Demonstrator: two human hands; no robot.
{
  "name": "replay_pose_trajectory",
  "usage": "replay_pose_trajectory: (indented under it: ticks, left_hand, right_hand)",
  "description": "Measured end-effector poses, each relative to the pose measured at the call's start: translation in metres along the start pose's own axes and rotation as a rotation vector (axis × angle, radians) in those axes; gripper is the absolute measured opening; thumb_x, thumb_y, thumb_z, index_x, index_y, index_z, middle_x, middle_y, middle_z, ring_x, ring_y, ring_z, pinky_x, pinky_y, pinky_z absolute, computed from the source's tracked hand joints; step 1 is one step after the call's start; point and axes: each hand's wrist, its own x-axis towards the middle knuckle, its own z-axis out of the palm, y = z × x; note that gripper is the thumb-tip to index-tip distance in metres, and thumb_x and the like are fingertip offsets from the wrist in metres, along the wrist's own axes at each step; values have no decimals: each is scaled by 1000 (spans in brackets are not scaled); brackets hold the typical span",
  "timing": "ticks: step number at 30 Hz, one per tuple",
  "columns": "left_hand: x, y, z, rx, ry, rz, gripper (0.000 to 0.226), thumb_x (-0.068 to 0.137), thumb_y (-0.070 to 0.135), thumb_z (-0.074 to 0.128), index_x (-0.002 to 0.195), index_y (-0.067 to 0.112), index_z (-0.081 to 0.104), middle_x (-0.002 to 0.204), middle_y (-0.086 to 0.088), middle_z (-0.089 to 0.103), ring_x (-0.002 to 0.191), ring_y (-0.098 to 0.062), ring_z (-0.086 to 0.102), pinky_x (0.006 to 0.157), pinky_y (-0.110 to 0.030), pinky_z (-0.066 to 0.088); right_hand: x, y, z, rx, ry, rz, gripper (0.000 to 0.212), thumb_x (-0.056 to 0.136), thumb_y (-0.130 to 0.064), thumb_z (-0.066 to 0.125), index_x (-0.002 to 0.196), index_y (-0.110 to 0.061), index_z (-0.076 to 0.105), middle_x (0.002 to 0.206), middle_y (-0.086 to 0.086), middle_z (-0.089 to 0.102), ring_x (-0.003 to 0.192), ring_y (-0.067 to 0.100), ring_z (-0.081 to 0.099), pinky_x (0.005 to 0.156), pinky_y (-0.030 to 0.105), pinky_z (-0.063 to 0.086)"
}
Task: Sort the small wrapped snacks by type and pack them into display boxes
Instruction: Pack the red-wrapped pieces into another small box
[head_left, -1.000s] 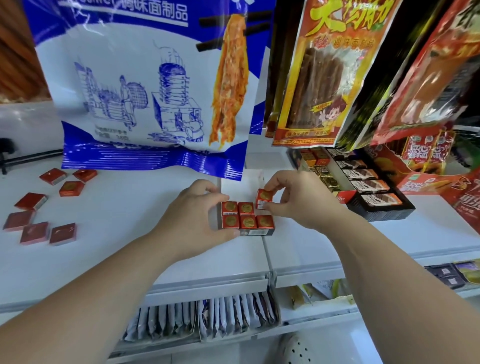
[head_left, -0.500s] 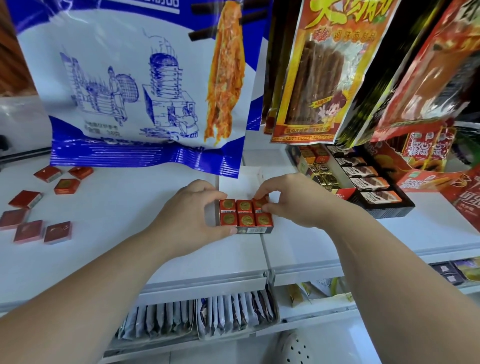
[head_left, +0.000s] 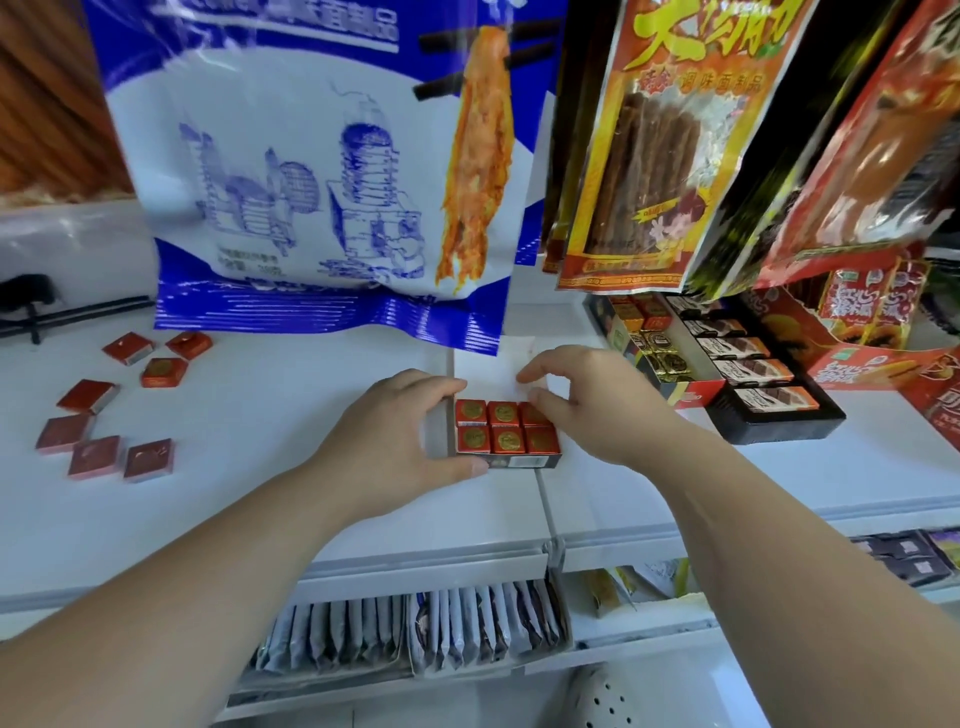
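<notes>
Our left hand (head_left: 395, 431) clasps the left end of the box (head_left: 524, 461) on the counter (head_left: 260, 415), our right hand (head_left: 587, 405) rests its thumb on the back-right snack (head_left: 537, 418), pinching or not we cannot tell, and the loose red snacks (head_left: 98, 452) lie well left, nearer the left hand.

A single camera rides on the person's head, facing forward and tilted down over the counter (head_left: 260, 493). It sits close. Both forearms run in from the bottom corners, and the left hand (head_left: 395, 436) and right hand (head_left: 597, 410) meet at the box (head_left: 506, 439) near mid-frame. Hanging bags (head_left: 311, 182) crowd the top, very near the lens. The bottom edge looks past the counter's front onto a shelf (head_left: 415, 639). The wide lens bends the frame's edges.
</notes>
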Motion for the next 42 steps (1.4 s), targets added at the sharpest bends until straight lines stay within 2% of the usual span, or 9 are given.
replay_pose_trajectory:
  ticks: [2,7,14,19,24,28,33,37,42]
  left_hand:
    - [-6,-3,-9,-3,28,-11,81,71,62,74,141,35,44,130,17,46,108,-5,44,96,-28,45]
    - [-29,-32,-44,70,100,-98,67,77,63,67,135,32,53,128,14,49,112,-8,47,96,-28,44]
    - [-78,-98,-102,125,315,-282,44,86,45,69,125,25,63,135,0,54,119,-21,52,100,-38,46]
    - [-97,-151,-145,161,404,-536,39,87,35,66,123,21,64,126,-14,57,107,-34,58,92,-39,50]
    - [-93,-185,-170,57,321,-671,64,78,49,74,133,21,57,133,-10,57,106,-29,61,92,-36,51]
    - [-76,-198,-175,-105,253,-604,71,75,45,79,139,28,52,137,-4,55,113,-22,58,92,-29,48]
    - [-45,-204,-181,-17,95,-441,72,77,36,80,141,25,49,130,7,49,114,-13,50,93,-24,42]
    - [-29,-213,-181,85,13,-438,80,75,36,78,146,22,43,145,-5,45,126,-21,50,103,-34,45]
    - [-22,-206,-181,205,-32,-439,78,75,40,78,144,21,46,140,-3,51,119,-22,54,101,-35,47]
  right_hand:
    - [2,-14,3,-40,114,-48,21,95,-29,59,113,-29,69,119,-12,64,92,5,59,73,21,46]
    - [4,-63,21,-81,206,-138,18,92,-32,64,108,-27,71,85,-18,59,59,-1,41,56,14,31]
    - [18,-134,71,38,-9,-305,24,92,-35,64,113,-27,69,119,-9,60,84,5,58,80,27,51]
    - [49,-176,116,39,-131,-363,39,93,-37,62,130,-23,61,132,-1,55,119,21,51,104,35,42]
    - [99,-215,132,-34,-192,-294,46,101,-41,48,145,-32,44,156,-3,33,142,22,29,117,40,24]
    - [137,-230,143,-31,-210,-270,48,101,-43,46,148,-38,37,162,-5,22,147,22,20,119,42,21]
    - [161,-241,156,-111,-267,-301,55,99,-50,44,151,-46,25,165,-8,10,151,20,8,120,47,17]
    - [160,-240,167,-160,-239,-341,47,100,-50,42,146,-47,35,162,-11,20,147,20,19,113,44,20]
    - [152,-220,164,-80,-142,-355,40,95,-43,55,133,-32,57,141,-8,50,125,25,42,107,42,35]
